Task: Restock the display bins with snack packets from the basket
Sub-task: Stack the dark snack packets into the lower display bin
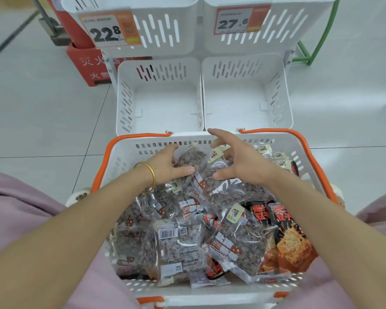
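Observation:
A white basket (125,157) with orange handles sits on my lap, heaped with clear snack packets (239,244) of dark pieces and a few black-and-orange packets (292,239) at the right. My left hand (168,167), with a gold bangle on the wrist, curls over a clear packet (191,158) at the basket's far end, thumb and fingers on it. My right hand (237,156) hovers beside it over another clear packet (218,166), fingers spread. Two white lower display bins, the left bin (158,101) and the right bin (245,99), stand empty just beyond the basket.
Two upper white bins carry price tags, the 22.8 tag (109,30) and the 27.6 tag (236,21). A red box (87,63) stands on the floor to the left of the rack, a green frame (319,41) to the right. Pale floor tiles surround the rack.

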`<move>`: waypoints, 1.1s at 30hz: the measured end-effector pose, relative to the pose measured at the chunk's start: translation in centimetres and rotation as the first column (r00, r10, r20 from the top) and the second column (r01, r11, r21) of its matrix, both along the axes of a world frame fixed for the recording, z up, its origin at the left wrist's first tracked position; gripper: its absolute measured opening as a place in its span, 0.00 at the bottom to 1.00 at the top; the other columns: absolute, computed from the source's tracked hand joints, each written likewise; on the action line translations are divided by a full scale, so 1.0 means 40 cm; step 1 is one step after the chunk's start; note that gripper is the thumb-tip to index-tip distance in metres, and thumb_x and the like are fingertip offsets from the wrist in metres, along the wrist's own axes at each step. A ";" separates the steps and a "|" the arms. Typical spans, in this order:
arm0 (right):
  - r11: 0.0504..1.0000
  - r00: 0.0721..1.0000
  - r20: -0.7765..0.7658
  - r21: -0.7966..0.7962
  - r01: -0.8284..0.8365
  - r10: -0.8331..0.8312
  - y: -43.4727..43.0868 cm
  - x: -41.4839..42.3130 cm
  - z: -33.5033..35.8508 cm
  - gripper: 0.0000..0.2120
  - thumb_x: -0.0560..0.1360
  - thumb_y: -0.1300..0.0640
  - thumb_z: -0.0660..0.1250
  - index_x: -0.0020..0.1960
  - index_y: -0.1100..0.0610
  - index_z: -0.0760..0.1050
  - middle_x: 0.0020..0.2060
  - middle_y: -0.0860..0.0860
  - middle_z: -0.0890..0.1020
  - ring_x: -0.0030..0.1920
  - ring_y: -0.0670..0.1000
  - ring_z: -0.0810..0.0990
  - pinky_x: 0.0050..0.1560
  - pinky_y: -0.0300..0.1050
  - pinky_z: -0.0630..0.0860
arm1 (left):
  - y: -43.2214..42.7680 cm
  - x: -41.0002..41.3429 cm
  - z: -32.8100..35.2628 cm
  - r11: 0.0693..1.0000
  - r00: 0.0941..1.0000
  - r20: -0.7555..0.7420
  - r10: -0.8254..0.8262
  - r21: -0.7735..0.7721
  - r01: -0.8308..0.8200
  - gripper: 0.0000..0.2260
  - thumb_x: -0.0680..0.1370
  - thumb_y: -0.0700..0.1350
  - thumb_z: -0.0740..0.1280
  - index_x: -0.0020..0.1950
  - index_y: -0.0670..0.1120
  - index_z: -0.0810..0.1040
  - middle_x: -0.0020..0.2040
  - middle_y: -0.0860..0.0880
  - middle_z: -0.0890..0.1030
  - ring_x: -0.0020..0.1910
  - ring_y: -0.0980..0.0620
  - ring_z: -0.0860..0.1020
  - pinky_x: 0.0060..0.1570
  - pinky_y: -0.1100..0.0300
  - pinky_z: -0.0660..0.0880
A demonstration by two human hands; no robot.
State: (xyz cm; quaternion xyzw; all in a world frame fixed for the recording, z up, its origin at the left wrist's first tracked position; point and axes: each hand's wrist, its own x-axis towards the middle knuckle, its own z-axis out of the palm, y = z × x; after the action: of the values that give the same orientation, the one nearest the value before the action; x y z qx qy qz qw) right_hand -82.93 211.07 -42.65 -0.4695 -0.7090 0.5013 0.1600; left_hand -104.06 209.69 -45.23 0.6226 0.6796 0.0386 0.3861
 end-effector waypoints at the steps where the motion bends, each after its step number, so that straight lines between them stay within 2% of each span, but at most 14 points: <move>1: 1.000 0.999 -0.046 -0.023 0.020 -0.021 0.000 -0.002 -0.001 0.45 0.66 0.66 0.76 0.73 0.42 0.58 0.58 0.44 0.70 0.46 0.47 0.72 0.45 0.41 0.77 | -0.005 0.003 0.003 1.000 1.000 0.030 0.008 0.013 -0.008 0.42 0.72 0.59 0.68 0.77 0.48 0.50 0.68 0.43 0.68 0.65 0.45 0.70 0.61 0.54 0.68; 3: 0.993 0.987 -0.139 -0.092 0.068 -0.081 -0.002 -0.004 -0.002 0.45 0.66 0.70 0.75 0.73 0.43 0.59 0.58 0.45 0.71 0.43 0.48 0.74 0.44 0.42 0.78 | -0.014 0.007 0.006 0.998 0.996 0.084 0.035 0.046 -0.039 0.45 0.68 0.59 0.71 0.77 0.48 0.50 0.69 0.42 0.66 0.65 0.44 0.69 0.63 0.52 0.69; 6: 0.962 0.951 -0.220 -0.216 0.168 -0.216 -0.004 0.000 -0.008 0.41 0.67 0.71 0.73 0.71 0.44 0.62 0.57 0.46 0.73 0.51 0.46 0.77 0.51 0.44 0.79 | -0.026 0.008 0.011 0.988 0.984 0.145 0.104 0.098 -0.119 0.53 0.62 0.61 0.75 0.77 0.49 0.48 0.68 0.42 0.65 0.64 0.44 0.69 0.64 0.47 0.69; 7: 0.942 0.926 -0.257 -0.263 0.207 -0.275 -0.004 0.003 -0.011 0.39 0.67 0.72 0.72 0.71 0.46 0.64 0.55 0.47 0.75 0.50 0.47 0.78 0.52 0.45 0.79 | -0.029 0.008 0.013 0.986 0.982 0.155 0.110 0.111 -0.128 0.53 0.62 0.59 0.76 0.77 0.49 0.47 0.69 0.43 0.64 0.65 0.45 0.68 0.65 0.48 0.68; 10: 0.874 0.849 -0.324 -0.397 0.279 -0.418 0.004 0.005 -0.012 0.31 0.68 0.76 0.68 0.67 0.56 0.70 0.46 0.52 0.78 0.40 0.49 0.80 0.48 0.43 0.78 | -0.038 0.013 0.027 0.983 0.980 0.187 0.069 0.157 -0.100 0.51 0.64 0.55 0.78 0.77 0.47 0.50 0.73 0.47 0.63 0.70 0.48 0.64 0.69 0.52 0.64; 14: 0.832 0.784 -0.361 -0.446 0.329 -0.504 0.022 -0.003 0.014 0.25 0.68 0.75 0.68 0.61 0.57 0.74 0.37 0.49 0.82 0.34 0.46 0.82 0.39 0.37 0.76 | -0.056 0.027 0.063 0.969 0.977 0.215 0.010 0.237 -0.062 0.47 0.64 0.52 0.78 0.75 0.47 0.56 0.72 0.50 0.64 0.71 0.50 0.64 0.67 0.58 0.62; 16: 0.837 0.767 -0.393 -0.436 0.331 -0.508 0.031 -0.009 0.034 0.23 0.69 0.74 0.68 0.59 0.55 0.75 0.40 0.50 0.82 0.35 0.45 0.82 0.38 0.34 0.75 | -0.066 0.026 0.081 0.959 0.981 0.196 0.003 0.278 -0.059 0.47 0.64 0.52 0.78 0.76 0.47 0.54 0.73 0.49 0.62 0.72 0.49 0.61 0.68 0.57 0.60; 19: 0.855 0.771 -0.419 -0.419 0.306 -0.480 0.035 -0.024 0.057 0.20 0.70 0.74 0.67 0.55 0.54 0.76 0.42 0.52 0.81 0.38 0.47 0.81 0.44 0.36 0.75 | -0.081 0.012 0.103 0.948 0.983 0.182 -0.009 0.314 -0.049 0.48 0.65 0.53 0.77 0.76 0.49 0.52 0.74 0.49 0.60 0.73 0.49 0.58 0.70 0.54 0.60; 23: 0.878 0.770 -0.460 -0.394 0.270 -0.443 0.037 -0.053 0.080 0.18 0.70 0.75 0.66 0.52 0.56 0.76 0.39 0.52 0.80 0.34 0.45 0.81 0.36 0.33 0.76 | -0.101 -0.003 0.120 0.956 0.971 0.232 -0.052 0.292 -0.019 0.50 0.64 0.51 0.78 0.77 0.53 0.48 0.76 0.51 0.56 0.74 0.52 0.56 0.72 0.54 0.58; 26: 0.885 0.758 -0.493 -0.396 0.242 -0.428 0.040 -0.074 0.100 0.17 0.70 0.76 0.65 0.51 0.57 0.75 0.35 0.52 0.79 0.30 0.44 0.80 0.29 0.31 0.72 | -0.116 -0.006 0.126 0.958 0.961 0.270 -0.059 0.284 -0.021 0.52 0.65 0.50 0.78 0.77 0.53 0.46 0.77 0.53 0.52 0.75 0.55 0.53 0.71 0.59 0.56; 30: 0.889 0.741 -0.531 -0.414 0.197 -0.412 0.043 -0.107 0.113 0.16 0.70 0.76 0.65 0.51 0.59 0.74 0.30 0.50 0.80 0.29 0.45 0.80 0.32 0.33 0.76 | -0.116 -0.021 0.130 0.946 0.953 0.304 -0.010 0.312 -0.090 0.54 0.63 0.48 0.79 0.77 0.52 0.45 0.76 0.52 0.54 0.74 0.56 0.54 0.67 0.65 0.55; 33: 0.903 0.763 -0.528 -0.397 0.166 -0.373 0.047 -0.140 0.128 0.17 0.70 0.75 0.67 0.54 0.60 0.73 0.33 0.51 0.80 0.30 0.46 0.80 0.31 0.34 0.75 | -0.108 -0.030 0.133 0.938 0.958 0.288 0.019 0.326 -0.116 0.56 0.62 0.48 0.80 0.77 0.52 0.43 0.77 0.51 0.52 0.74 0.55 0.54 0.69 0.61 0.56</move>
State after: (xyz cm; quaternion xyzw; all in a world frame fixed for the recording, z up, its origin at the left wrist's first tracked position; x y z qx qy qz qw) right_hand -88.54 212.95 -37.53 -0.4074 -0.4539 0.7039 0.3640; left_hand -105.25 205.38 -39.92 0.6441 0.6223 0.2562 0.3637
